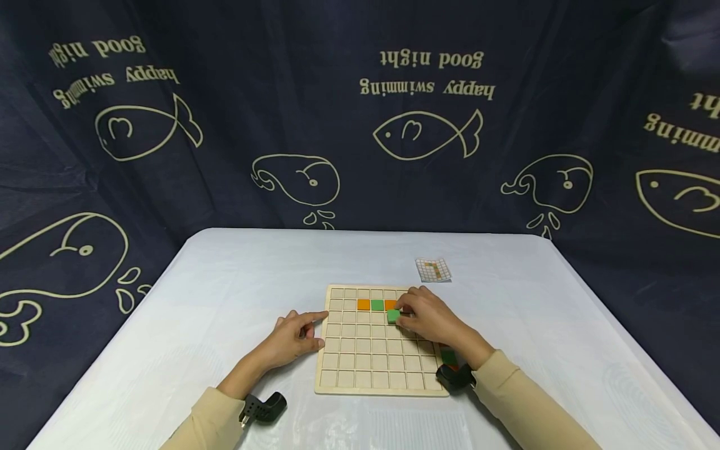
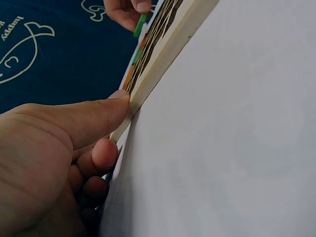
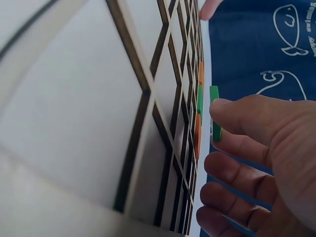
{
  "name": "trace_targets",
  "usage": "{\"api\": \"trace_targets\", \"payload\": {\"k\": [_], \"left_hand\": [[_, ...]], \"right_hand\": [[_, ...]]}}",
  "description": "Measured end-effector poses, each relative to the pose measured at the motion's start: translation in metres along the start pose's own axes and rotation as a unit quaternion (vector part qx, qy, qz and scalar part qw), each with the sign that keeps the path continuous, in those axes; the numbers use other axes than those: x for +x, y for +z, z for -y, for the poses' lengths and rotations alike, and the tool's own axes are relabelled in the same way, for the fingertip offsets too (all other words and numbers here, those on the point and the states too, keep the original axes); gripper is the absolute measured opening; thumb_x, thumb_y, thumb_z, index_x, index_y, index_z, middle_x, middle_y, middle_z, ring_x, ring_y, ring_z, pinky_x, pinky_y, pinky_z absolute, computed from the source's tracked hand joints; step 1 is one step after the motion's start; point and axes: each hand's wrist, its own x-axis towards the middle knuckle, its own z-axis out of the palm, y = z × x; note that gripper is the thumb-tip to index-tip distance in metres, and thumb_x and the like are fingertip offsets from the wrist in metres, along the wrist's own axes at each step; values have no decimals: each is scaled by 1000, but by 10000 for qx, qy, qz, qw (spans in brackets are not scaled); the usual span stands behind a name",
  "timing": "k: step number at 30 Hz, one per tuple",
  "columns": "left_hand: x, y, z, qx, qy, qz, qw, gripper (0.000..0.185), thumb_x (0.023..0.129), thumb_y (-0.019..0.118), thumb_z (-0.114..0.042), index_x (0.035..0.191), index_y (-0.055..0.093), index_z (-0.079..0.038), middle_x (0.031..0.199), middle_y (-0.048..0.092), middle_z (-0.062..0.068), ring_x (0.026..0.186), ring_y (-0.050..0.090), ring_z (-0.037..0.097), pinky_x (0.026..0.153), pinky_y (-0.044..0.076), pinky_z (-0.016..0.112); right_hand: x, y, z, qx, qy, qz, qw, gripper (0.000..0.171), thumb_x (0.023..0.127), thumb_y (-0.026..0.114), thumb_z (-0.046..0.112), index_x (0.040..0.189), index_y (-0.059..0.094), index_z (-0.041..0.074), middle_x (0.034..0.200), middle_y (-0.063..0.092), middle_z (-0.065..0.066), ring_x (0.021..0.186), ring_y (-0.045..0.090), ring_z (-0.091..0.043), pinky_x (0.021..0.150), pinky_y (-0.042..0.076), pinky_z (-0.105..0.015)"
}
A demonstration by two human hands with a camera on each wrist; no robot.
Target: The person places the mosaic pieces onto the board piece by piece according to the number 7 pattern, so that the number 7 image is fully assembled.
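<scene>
While our right hand [image 1: 430, 315] pinches the green tile [image 1: 393, 315] just above the wooden grid board [image 1: 360, 350] and our left hand [image 1: 295, 337], fingers loosely curled, steadies its edge, the tile could land askew across a divider.

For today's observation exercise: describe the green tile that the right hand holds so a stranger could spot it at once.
Start at the wooden grid board on the white table. Near its far edge lie an orange tile, a green one and another orange in a row. The green tile sits just below them, pinched by the right hand, the only one held.
</scene>
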Motion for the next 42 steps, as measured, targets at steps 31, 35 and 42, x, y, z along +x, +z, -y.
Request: {"api": "trace_targets", "payload": {"k": [31,35,42], "left_hand": [[0,1,1,-61,-29,2,10000,57,80,73,-28,133,55,-16,73,51,-10,71,34,8,73,19,30],[0,1,1,-31,-25,-17,10000,57,80,73,-28,132,55,-16,72,51,-11,71,35,8,73,19,30],[1,1,0,-18,-17,-54,10000,56,80,73,-26,132,56,-14,71,51,-11,70,35,7,73,20,29]], "right_hand": [[4,6,-1,-129,-53,84,9999,21,82,71,24,100,68,14,86,57,4,79,43,-10,68,38,-28],[4,7,0,-139,-73,16,9999,21,82,72,24,100,68,14,86,58,3,78,43,-9,67,39,-27],[4,9,1,-96,-39,41,9999,22,82,72,25,101,69,15,84,57,4,78,42,-10,67,37,-27]]}}
